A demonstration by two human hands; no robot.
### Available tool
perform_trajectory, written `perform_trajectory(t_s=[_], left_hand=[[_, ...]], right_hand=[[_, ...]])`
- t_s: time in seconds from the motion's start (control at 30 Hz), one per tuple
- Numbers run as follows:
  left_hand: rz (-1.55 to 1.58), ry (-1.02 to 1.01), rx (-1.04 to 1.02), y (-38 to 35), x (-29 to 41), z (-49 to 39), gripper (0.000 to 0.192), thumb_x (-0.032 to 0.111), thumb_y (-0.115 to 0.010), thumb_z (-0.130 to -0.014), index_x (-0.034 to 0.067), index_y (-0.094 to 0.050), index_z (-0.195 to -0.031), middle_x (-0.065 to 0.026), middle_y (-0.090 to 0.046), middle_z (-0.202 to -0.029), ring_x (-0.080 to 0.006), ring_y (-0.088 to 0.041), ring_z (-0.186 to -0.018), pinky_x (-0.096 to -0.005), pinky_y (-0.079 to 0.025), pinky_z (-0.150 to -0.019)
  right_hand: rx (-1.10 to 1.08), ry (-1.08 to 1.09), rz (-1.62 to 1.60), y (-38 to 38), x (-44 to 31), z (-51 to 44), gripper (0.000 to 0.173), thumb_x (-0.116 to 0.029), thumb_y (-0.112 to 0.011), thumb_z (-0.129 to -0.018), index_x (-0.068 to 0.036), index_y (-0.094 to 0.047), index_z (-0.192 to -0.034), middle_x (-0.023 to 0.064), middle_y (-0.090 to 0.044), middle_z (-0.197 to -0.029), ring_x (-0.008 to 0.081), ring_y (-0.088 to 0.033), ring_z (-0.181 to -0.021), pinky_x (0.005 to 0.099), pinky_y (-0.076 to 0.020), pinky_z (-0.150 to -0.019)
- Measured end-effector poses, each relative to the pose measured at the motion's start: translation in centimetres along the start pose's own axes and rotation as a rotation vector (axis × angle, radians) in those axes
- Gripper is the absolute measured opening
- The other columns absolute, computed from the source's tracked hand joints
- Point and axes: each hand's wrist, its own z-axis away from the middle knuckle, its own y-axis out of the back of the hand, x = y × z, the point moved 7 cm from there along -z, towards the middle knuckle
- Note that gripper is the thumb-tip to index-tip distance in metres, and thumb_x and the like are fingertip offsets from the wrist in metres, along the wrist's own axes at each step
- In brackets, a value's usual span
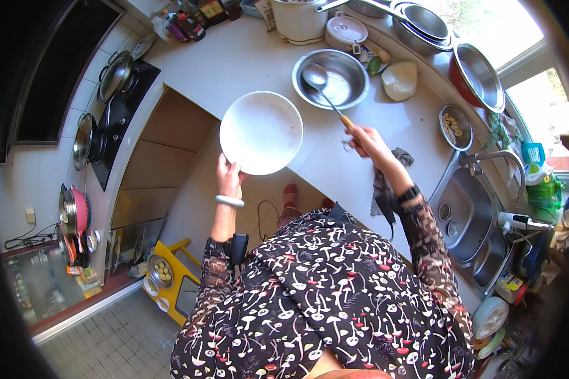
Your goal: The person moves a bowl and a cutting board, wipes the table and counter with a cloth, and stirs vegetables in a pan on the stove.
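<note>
My left hand (pixel 230 178) grips the near rim of a white bowl (pixel 261 132), held out just past the counter's edge. A few faint marks show on the right side of its inner wall. In my right hand (pixel 367 144) is the wooden handle of a metal ladle (pixel 315 76). The ladle's head is over or in a stainless steel basin (pixel 353 97) on the counter; whether it touches the bottom I cannot tell. The basin's inside looks shiny, and its contents cannot be made out.
A white gourd or radish piece (pixel 400 80) and a green vegetable (pixel 373 65) lie right of the basin. A dark cloth (pixel 384 182) rests near my right forearm. The sink (pixel 460 208) is at the right, the black stove (pixel 123 118) at the left. Behind me stands a yellow stool (pixel 168 293).
</note>
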Motion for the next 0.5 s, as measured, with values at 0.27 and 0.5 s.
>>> perform_trajectory(t_s=[0.27, 0.5], left_hand=[[-0.050, 0.044, -0.091, 0.0, 0.2, 4.9, 0.041, -0.001, -0.055, -0.092, 0.004, -0.046, -0.132, -0.0090, -0.060, -0.119, -0.0193, -0.066, -0.100, -0.0336, -0.064, -0.073], [-0.030, 0.208, -0.347, -4.6, -1.3, 5.2, 0.045, -0.003, -0.057, -0.090, 0.006, -0.046, -0.133, -0.0088, -0.061, -0.119, -0.0192, -0.065, -0.105, -0.0357, -0.064, -0.079]], right_hand=[[0.317, 0.183, 0.201, -1.0, -3.4, -3.0, 0.059, -0.048, -0.056, -0.097, 0.003, -0.059, -0.127, 0.0149, -0.065, -0.104, 0.0213, -0.068, -0.079, 0.0337, -0.0609, -0.061], [0.561, 0.522, 0.203, 0.8, -2.9, 7.3, 0.046, -0.029, -0.063, -0.098, -0.004, -0.056, -0.136, 0.0169, -0.054, -0.135, 0.0162, -0.067, -0.091, 0.0280, -0.0597, -0.077]])
